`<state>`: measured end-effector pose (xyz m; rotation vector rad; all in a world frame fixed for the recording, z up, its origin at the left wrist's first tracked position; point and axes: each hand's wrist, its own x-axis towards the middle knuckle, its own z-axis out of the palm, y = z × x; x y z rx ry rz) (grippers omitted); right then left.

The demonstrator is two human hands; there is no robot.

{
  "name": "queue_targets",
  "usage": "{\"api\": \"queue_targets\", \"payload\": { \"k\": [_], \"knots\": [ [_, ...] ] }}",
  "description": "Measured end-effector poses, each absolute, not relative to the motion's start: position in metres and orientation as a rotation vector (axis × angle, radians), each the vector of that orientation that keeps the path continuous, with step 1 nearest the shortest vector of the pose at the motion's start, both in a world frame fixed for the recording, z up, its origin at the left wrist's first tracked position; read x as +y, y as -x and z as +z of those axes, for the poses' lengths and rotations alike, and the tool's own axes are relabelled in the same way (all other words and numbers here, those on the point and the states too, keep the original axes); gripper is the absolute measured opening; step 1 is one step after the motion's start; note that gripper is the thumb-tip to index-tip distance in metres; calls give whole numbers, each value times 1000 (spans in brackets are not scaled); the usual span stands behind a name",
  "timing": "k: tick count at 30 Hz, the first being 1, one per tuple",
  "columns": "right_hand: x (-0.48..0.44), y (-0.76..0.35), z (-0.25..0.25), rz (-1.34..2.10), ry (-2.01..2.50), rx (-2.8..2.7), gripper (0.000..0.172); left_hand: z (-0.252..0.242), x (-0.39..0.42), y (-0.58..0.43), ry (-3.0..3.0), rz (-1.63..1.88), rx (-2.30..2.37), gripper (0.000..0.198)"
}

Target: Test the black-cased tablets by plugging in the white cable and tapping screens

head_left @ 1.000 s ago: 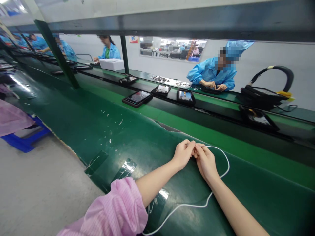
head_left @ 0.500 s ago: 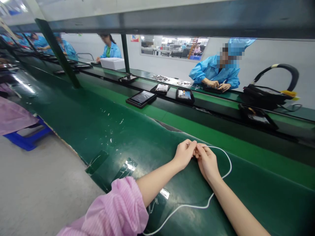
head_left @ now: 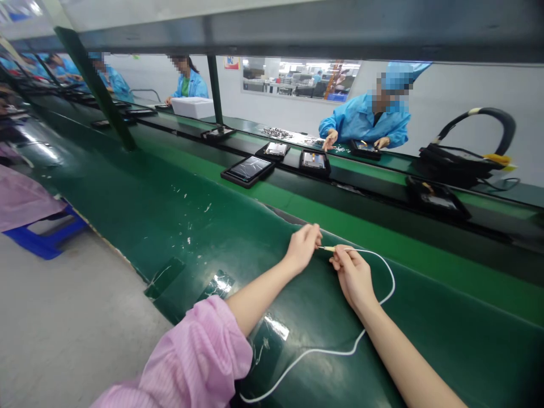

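Note:
A thin white cable (head_left: pixel 393 280) arcs out behind my right hand (head_left: pixel 355 276), passes under the forearm and trails across the green bench top toward me. My right thumb and fingers pinch the cable just behind its pale yellow end piece (head_left: pixel 328 249). From that piece a thin, metal-looking tip points left to the fingers of my left hand (head_left: pixel 304 247). My left hand is closed beside the tip; whatever its fingertips grip is hidden. Both hands are just above the bench, near its raised far edge.
Beyond the bench edge, a line carries several black trays with flat devices, among them a dark-screened tablet (head_left: pixel 248 169). Across it a co-worker in blue (head_left: pixel 361 122) handles a tray. A black bag-like object (head_left: pixel 459 161) stands right. A green post (head_left: pixel 96 90) and overhead shelf (head_left: pixel 272 34) frame the view.
My hands have come apart a little, the left moving left and up, baring the cable's yellow end piece between them. Across the line, the co-worker's hands have spread apart.

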<state>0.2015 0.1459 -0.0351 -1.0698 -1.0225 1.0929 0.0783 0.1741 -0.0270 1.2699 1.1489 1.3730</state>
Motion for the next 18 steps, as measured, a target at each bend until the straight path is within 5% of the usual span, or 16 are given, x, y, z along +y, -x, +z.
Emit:
{"api": "queue_targets", "payload": {
  "k": [8,18],
  "knots": [
    [148,-204,-40,1099,1099,-1054,51,-16,234,0,-1517,1295,1877,16],
    [147,-206,-40,1102,1131,-1138,46,-5,283,66,-1513,945,2557,36]
  ]
}}
